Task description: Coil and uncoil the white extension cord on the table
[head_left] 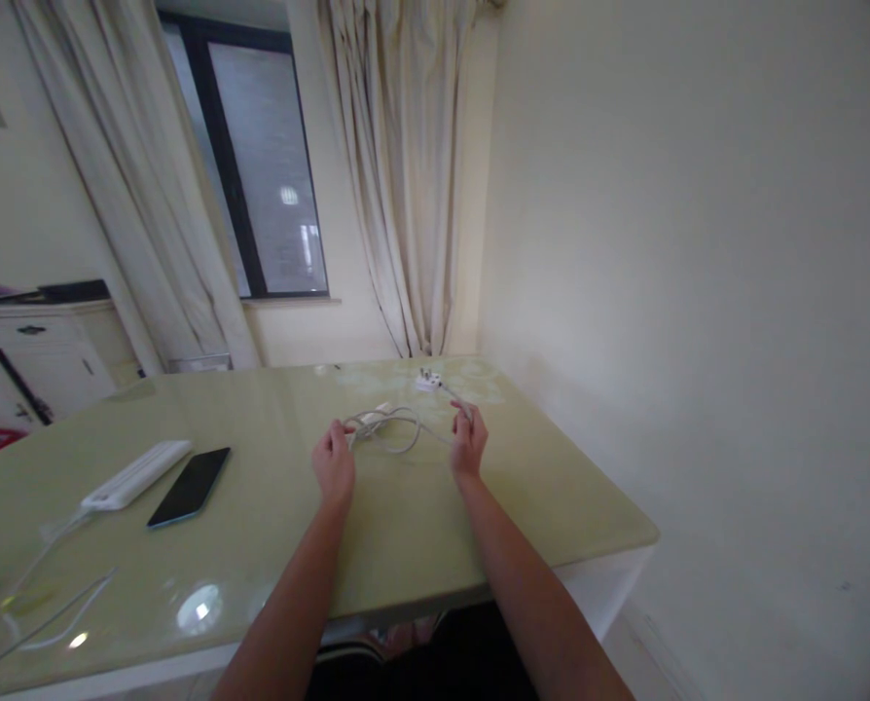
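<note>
A pale power cord [404,448] lies in loose loops between my two hands, over the green tabletop. My left hand [334,460] is closed around the looped part of it. Farther right, my right hand [469,440] grips the cord near the end that carries a white plug [427,381]. The plug sits just beyond my right hand, its prongs pointing up. Behind the loops is a small whitish piece [377,414], partly covered by the cord; I cannot make out what it is.
On the left of the table [274,574] are a dark phone [190,487] and a white power strip [139,475] with its cable. A thin white cable [62,611] curls near the front left edge. The wall [698,292] borders the table's right side.
</note>
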Tool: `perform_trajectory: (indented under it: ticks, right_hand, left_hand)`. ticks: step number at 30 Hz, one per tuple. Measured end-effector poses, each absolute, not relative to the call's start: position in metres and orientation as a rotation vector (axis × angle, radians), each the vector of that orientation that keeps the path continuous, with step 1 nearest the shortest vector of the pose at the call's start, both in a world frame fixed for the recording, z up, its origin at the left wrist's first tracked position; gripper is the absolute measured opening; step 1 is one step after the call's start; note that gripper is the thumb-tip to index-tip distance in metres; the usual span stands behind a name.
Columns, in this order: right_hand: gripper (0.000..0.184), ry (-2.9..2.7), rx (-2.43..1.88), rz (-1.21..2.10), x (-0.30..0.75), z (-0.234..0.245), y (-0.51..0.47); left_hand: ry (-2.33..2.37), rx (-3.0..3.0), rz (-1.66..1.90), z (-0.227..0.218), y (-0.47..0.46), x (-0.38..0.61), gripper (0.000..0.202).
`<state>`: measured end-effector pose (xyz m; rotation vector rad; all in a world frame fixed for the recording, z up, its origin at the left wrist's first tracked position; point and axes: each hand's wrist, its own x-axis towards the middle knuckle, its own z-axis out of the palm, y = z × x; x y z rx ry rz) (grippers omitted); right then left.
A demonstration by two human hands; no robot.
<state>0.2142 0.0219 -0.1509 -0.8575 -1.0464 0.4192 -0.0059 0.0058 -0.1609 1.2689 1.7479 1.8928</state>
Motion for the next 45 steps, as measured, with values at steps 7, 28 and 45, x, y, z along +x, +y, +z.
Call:
perform_trajectory:
  ticks: [7,28,45]
  right_hand:
    - [0.043,-0.680,-0.931,0.718,0.221,-0.160,0.050]
    - [0.040,-0.657,-0.592,1.624,0.204,-0.160,0.036]
    - [0.039,-1.101,-0.551,1.591,0.179,-0.166,0.016]
  left_hand:
    - [2.113,1.089,1.987,-0.163,0.015,-0.028,0.048]
    - [2.223,2.165,1.504,-0.170,0.000,-0.002,0.070]
    - [1.484,2.546,1.479,-0.176,-0.005,0.032,0.041]
